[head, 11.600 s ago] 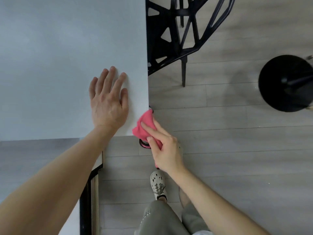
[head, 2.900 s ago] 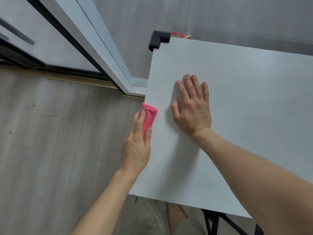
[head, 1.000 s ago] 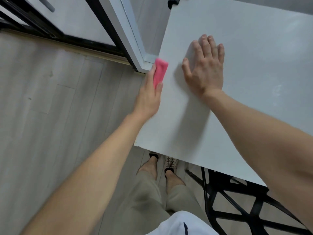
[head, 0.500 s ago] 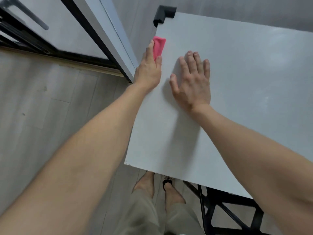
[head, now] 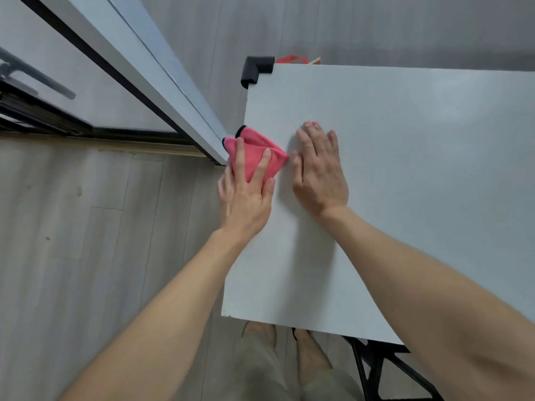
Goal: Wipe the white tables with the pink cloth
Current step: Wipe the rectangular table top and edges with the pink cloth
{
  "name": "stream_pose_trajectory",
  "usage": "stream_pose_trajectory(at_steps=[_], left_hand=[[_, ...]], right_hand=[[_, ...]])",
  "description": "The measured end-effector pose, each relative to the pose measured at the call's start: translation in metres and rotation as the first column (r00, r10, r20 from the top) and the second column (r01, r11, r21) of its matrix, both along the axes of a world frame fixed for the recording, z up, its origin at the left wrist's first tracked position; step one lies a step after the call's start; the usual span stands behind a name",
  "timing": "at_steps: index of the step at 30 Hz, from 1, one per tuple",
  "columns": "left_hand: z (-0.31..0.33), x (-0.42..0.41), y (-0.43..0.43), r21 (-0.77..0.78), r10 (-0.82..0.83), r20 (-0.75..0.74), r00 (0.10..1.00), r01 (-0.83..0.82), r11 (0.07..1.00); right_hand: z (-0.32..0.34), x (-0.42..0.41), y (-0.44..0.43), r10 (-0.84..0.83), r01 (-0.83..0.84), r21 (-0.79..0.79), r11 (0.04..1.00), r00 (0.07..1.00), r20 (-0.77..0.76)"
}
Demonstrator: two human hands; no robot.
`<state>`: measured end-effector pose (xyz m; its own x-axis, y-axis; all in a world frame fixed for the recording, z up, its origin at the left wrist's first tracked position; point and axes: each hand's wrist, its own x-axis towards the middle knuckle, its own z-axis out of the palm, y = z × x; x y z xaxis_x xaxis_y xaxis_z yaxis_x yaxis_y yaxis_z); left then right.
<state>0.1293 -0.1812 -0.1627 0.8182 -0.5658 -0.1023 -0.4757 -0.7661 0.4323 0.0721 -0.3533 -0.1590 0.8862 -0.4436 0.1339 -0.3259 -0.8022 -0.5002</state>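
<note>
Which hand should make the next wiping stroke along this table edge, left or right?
Left. The left hand presses the pink cloth onto the white table at its left edge; the right hand lies flat on the top, holding nothing.

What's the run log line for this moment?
left hand: presses pink cloth at white table edge | right hand: flat on table | stage: wiping

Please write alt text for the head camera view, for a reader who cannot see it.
Seen from above, a person's left hand presses a pink cloth against the left edge of a white table, while the right hand lies flat on the table beside the cloth. A black corner guard covers the table's far left corner.
</note>
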Motion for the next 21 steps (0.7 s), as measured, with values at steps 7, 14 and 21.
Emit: stream_pose_trajectory(at_steps=[7,14,21], left_hand=[[0.043,0.074,-0.040,0.074,-0.396,0.185,0.899,0.389,0.918],[0.019,0.017,0.024,-0.170,0.240,-0.130,0.962,-0.260,0.950],[0.021,0.045,-0.032,-0.104,-0.001,0.213,0.977,0.024,0.994]], right_hand=[[0.017,-0.008,-0.003,-0.342,0.264,0.366,0.892,0.925,0.166],[0.019,0.056,0.005,0.572,-0.568,-0.191,0.801,0.819,-0.037],[0.012,0.016,-0.072,0.010,-0.071,-0.217,0.974,0.964,-0.266]])
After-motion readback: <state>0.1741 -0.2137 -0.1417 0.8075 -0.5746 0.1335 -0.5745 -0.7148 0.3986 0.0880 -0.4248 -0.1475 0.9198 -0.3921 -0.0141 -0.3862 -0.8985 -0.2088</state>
